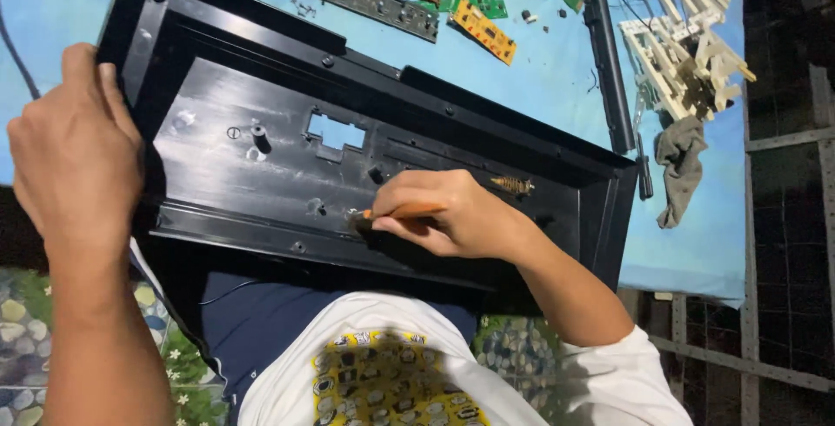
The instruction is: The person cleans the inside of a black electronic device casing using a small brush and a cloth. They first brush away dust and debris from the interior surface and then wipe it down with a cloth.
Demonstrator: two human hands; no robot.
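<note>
A long black plastic casing [261, 165] lies tilted across my lap and the blue table, inner side up, with a rectangular cut-out and screw posts. My left hand [74, 156] grips its left end. My right hand [448, 213] holds a small brush with an orange handle [404, 211], its dark bristles pressed on the casing's lower ledge. A brass-coloured spring or screw part [513, 185] sits just right of that hand.
On the blue table [539, 78] lie several circuit boards [483, 30], a long black bar [609, 69], white keyboard key assemblies [687, 43] and a grey rag [683, 165]. A dark metal frame [783, 217] stands at the right.
</note>
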